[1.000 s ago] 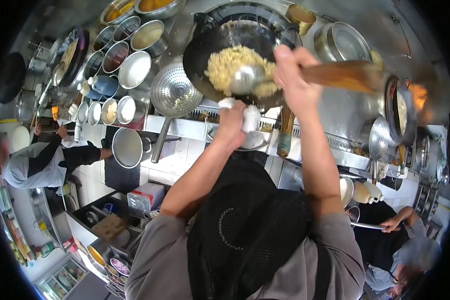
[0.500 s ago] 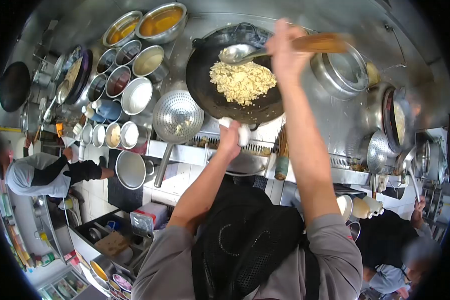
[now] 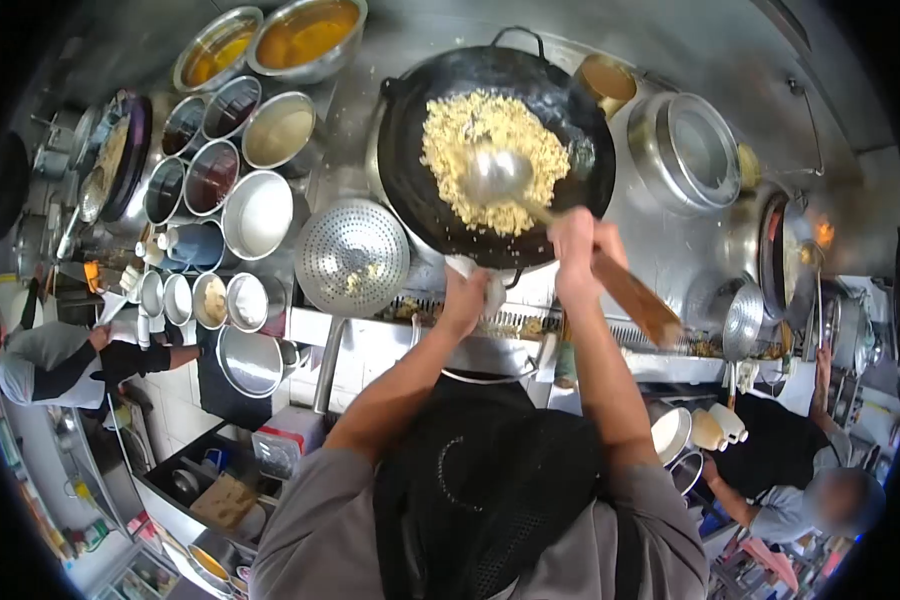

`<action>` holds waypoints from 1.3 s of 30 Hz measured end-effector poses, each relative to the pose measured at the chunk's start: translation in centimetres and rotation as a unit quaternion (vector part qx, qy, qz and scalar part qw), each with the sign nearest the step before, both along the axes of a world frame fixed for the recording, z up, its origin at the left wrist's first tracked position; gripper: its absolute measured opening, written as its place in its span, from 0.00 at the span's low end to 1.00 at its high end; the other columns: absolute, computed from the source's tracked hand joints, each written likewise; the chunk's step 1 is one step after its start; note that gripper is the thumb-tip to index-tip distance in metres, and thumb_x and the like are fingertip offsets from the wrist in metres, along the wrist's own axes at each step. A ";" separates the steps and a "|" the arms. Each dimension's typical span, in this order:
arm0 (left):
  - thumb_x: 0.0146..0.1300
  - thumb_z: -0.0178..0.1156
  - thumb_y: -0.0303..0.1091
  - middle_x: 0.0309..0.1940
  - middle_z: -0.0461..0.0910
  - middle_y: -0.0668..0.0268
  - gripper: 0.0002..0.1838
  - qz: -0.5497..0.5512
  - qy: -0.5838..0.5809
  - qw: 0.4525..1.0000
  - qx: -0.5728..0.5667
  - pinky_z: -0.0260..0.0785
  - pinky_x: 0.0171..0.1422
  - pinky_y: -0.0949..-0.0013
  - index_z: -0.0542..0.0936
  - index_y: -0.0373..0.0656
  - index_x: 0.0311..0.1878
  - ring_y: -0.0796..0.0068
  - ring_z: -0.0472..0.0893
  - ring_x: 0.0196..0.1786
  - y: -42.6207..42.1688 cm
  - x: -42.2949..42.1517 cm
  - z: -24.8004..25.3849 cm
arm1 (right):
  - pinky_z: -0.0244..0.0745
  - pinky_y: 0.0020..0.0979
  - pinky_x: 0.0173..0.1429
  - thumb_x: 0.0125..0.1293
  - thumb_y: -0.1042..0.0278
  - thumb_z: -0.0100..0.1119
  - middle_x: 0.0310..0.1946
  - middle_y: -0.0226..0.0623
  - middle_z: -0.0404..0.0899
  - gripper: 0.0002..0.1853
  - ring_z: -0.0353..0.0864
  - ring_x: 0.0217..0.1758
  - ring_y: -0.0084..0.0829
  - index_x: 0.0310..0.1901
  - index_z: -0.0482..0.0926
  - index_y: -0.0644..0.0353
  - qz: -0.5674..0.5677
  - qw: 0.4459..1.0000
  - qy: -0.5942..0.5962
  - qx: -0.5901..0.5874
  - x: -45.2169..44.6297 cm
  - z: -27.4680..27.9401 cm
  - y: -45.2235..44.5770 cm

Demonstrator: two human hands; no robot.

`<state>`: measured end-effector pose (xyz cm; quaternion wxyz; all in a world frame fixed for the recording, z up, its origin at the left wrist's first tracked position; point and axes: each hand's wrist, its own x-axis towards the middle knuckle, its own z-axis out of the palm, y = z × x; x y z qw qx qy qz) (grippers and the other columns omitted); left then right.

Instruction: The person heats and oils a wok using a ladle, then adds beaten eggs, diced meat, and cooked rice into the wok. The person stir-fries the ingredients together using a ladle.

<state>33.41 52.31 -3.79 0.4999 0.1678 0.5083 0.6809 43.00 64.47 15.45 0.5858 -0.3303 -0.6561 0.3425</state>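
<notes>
A black wok (image 3: 588, 120) with loop handles sits on the stove, holding a heap of yellow fried rice (image 3: 460, 130). My left hand (image 3: 463, 303) is closed on a folded white cloth (image 3: 494, 292) at the wok's near rim; the exact grip under the cloth is hidden. In my right hand (image 3: 577, 255) is a ladle (image 3: 497, 178), gripped by its wooden handle, which slants back to the right. The ladle's bowl is blurred and lies over the rice, hiding part of it.
Left of the wok rests a perforated strainer (image 3: 352, 250) with bits of rice in it. Metal pots (image 3: 257, 212) of ingredients and bowls of orange liquid (image 3: 308, 40) crowd the far left. A lidded steel pot (image 3: 685, 150) stands right. Co-workers (image 3: 55, 350) (image 3: 800, 480) are on both sides.
My right hand has come down and nearer, bringing the ladle's bowl from the wok's back onto the rice. The rice is more spread out. My left hand stays at the near rim.
</notes>
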 end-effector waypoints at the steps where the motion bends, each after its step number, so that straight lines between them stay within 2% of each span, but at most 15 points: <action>1: 0.61 0.49 0.21 0.48 0.76 0.63 0.22 -0.033 0.001 0.998 -0.050 0.72 0.50 0.67 0.67 0.40 0.60 0.71 0.77 0.48 -0.7 -0.1 -0.5 | 0.63 0.24 0.23 0.74 0.69 0.56 0.15 0.29 0.68 0.21 0.65 0.17 0.19 0.22 0.61 0.56 -0.024 0.999 0.027 0.015 0.0 -0.8 0.0; 4: 0.61 0.49 0.21 0.51 0.75 0.62 0.25 -0.074 -0.042 0.990 -0.116 0.71 0.55 0.66 0.65 0.40 0.63 0.70 0.76 0.52 -1.2 -0.2 2.5 | 0.61 0.24 0.22 0.74 0.69 0.55 0.14 0.29 0.67 0.20 0.64 0.17 0.18 0.22 0.61 0.56 -0.004 0.994 0.033 -0.108 0.3 3.2 0.5; 5: 0.61 0.50 0.21 0.51 0.75 0.62 0.25 -0.073 -0.034 0.993 -0.084 0.71 0.55 0.66 0.65 0.40 0.63 0.70 0.76 0.51 -1.1 -0.3 2.5 | 0.61 0.24 0.23 0.74 0.69 0.55 0.13 0.28 0.65 0.20 0.64 0.17 0.18 0.22 0.62 0.56 -0.045 0.989 -0.054 -0.133 1.1 4.5 -1.5; 7: 0.61 0.51 0.22 0.50 0.75 0.62 0.23 -0.036 -0.016 0.995 -0.092 0.72 0.52 0.66 0.65 0.39 0.61 0.69 0.76 0.50 -0.2 -0.2 2.8 | 0.62 0.26 0.25 0.75 0.71 0.52 0.16 0.32 0.69 0.18 0.65 0.18 0.20 0.24 0.62 0.57 -0.036 0.999 0.014 0.035 1.6 0.8 -2.6; 9: 0.61 0.52 0.23 0.51 0.75 0.62 0.23 -0.064 -0.013 0.992 -0.111 0.71 0.53 0.66 0.65 0.39 0.61 0.70 0.76 0.51 -1.0 -0.7 2.4 | 0.66 0.30 0.25 0.74 0.74 0.51 0.20 0.37 0.71 0.16 0.67 0.19 0.23 0.26 0.63 0.59 -0.109 0.993 -0.015 0.049 1.2 -2.6 -3.0; 10: 0.61 0.52 0.23 0.52 0.75 0.62 0.24 -0.089 -0.005 0.990 -0.112 0.71 0.54 0.67 0.65 0.39 0.62 0.70 0.75 0.52 -0.7 -0.9 2.2 | 0.69 0.27 0.26 0.71 0.72 0.58 0.17 0.32 0.75 0.15 0.72 0.22 0.17 0.25 0.68 0.58 -0.002 0.989 0.147 -0.012 0.3 -1.2 -1.4; 12: 0.61 0.53 0.24 0.51 0.75 0.62 0.23 -0.096 0.001 0.989 -0.112 0.72 0.53 0.67 0.65 0.39 0.61 0.70 0.76 0.51 -1.0 -0.7 2.0 | 0.65 0.25 0.23 0.71 0.70 0.60 0.15 0.29 0.71 0.17 0.69 0.18 0.17 0.24 0.67 0.57 -0.053 0.989 0.096 -0.103 1.2 3.2 1.8; 14: 0.62 0.54 0.26 0.48 0.75 0.62 0.21 -0.100 0.014 0.989 -0.112 0.73 0.51 0.67 0.66 0.37 0.59 0.70 0.77 0.48 -0.7 -1.2 1.7 | 0.60 0.23 0.20 0.70 0.67 0.61 0.13 0.27 0.68 0.18 0.64 0.13 0.17 0.23 0.67 0.56 -0.104 0.977 0.171 -0.075 2.5 7.4 2.3; 18: 0.62 0.55 0.26 0.47 0.75 0.62 0.22 -0.133 -0.009 0.982 -0.131 0.74 0.50 0.65 0.65 0.36 0.59 0.69 0.77 0.48 -0.6 -1.8 1.9 | 0.59 0.24 0.19 0.71 0.67 0.60 0.11 0.25 0.65 0.17 0.60 0.12 0.17 0.25 0.67 0.56 -0.168 0.955 0.239 -0.043 3.5 5.3 4.5; 22: 0.62 0.56 0.27 0.48 0.75 0.62 0.22 -0.153 -0.019 0.975 -0.158 0.74 0.49 0.65 0.64 0.36 0.59 0.70 0.77 0.48 -0.1 -1.8 3.4 | 0.55 0.28 0.17 0.71 0.67 0.61 0.11 0.25 0.60 0.19 0.58 0.11 0.21 0.23 0.64 0.52 -0.020 0.969 0.219 -0.115 -1.5 4.3 5.3; 26: 0.67 0.56 0.31 0.46 0.74 0.62 0.20 -0.149 0.012 0.980 -0.130 0.73 0.48 0.65 0.64 0.37 0.59 0.72 0.76 0.47 0.1 -2.3 1.4 | 0.55 0.26 0.16 0.68 0.64 0.65 0.12 0.24 0.62 0.19 0.58 0.12 0.19 0.22 0.66 0.54 -0.144 0.967 0.201 -0.058 2.5 10.5 7.6; 29: 0.71 0.57 0.38 0.46 0.74 0.63 0.20 -0.152 0.027 0.977 -0.145 0.72 0.46 0.65 0.65 0.37 0.58 0.74 0.76 0.45 0.3 -2.5 0.4 | 0.59 0.27 0.17 0.68 0.62 0.65 0.12 0.25 0.66 0.20 0.64 0.13 0.18 0.21 0.67 0.52 -0.184 0.954 0.234 -0.021 1.4 7.6 10.9; 34: 0.72 0.57 0.45 0.46 0.75 0.63 0.23 -0.179 0.026 0.968 -0.177 0.72 0.46 0.66 0.66 0.37 0.57 0.74 0.76 0.43 0.9 -2.8 1.3 | 0.57 0.28 0.16 0.67 0.67 0.65 0.12 0.24 0.60 0.20 0.59 0.11 0.19 0.21 0.64 0.52 0.021 0.973 0.173 -0.152 -4.0 7.0 8.8; 36: 0.73 0.56 0.49 0.44 0.77 0.64 0.24 -0.175 0.116 0.965 -0.155 0.73 0.44 0.67 0.67 0.37 0.57 0.75 0.77 0.41 1.1 -2.9 -1.6 | 0.57 0.28 0.16 0.68 0.67 0.64 0.11 0.24 0.60 0.20 0.58 0.11 0.19 0.21 0.64 0.53 0.005 0.978 0.127 -0.163 -5.1 10.4 7.5; 39: 0.73 0.55 0.50 0.41 0.78 0.66 0.23 -0.100 0.065 0.991 -0.065 0.73 0.42 0.68 0.69 0.39 0.56 0.75 0.77 0.38 0.0 -3.3 0.2 | 0.57 0.27 0.17 0.68 0.67 0.63 0.12 0.23 0.60 0.21 0.57 0.11 0.18 0.21 0.64 0.53 -0.011 0.987 0.121 -0.107 -6.1 13.7 6.6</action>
